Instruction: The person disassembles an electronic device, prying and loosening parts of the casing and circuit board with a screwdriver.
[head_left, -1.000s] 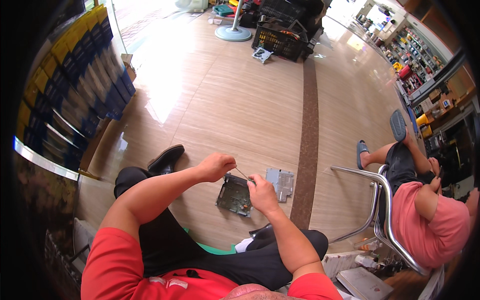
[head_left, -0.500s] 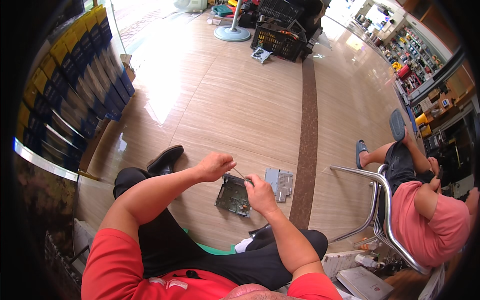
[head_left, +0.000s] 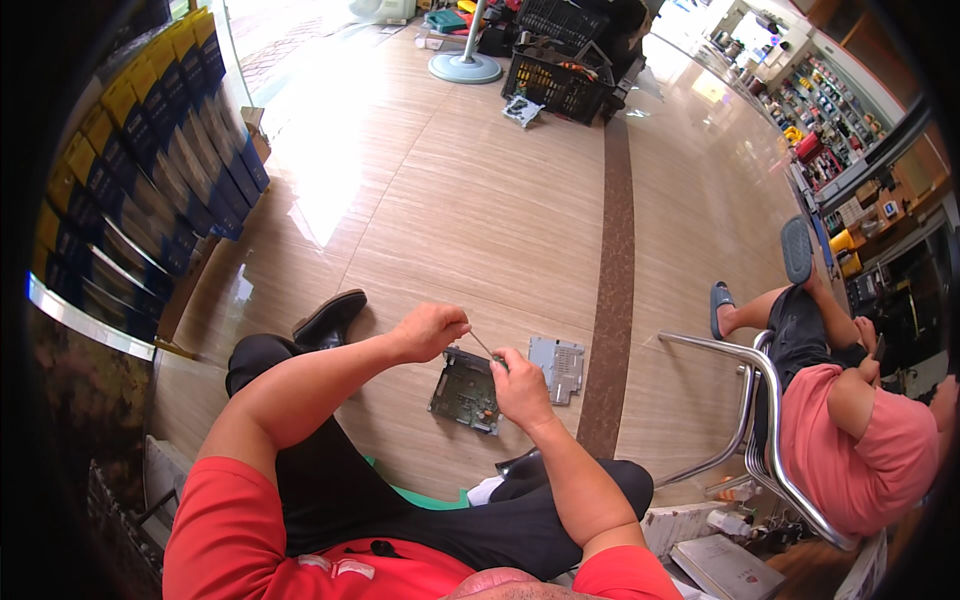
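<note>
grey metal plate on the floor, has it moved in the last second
No. The grey metal plate lies in the same spot beside the brown floor stripe as before.

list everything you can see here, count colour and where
circuit board: 1, dark green, held by the right hand above the floor
thin tool: 1, metal, between the two hands over the board
metal cover plate: 1, grey, on the floor just right of the board
floor: 1, tan tiles with a brown stripe
boxes: a stacked row, blue and yellow, far left
crate: 1, black, top centre
fan base: 1, pale round, top centre
chair: 1, chrome frame, right
seated person: 1, pink shirt, on the chair
shelves of goods: mixed colours, top right
left hand: 1, pinching the tool
right hand: 1, gripping the board
</note>
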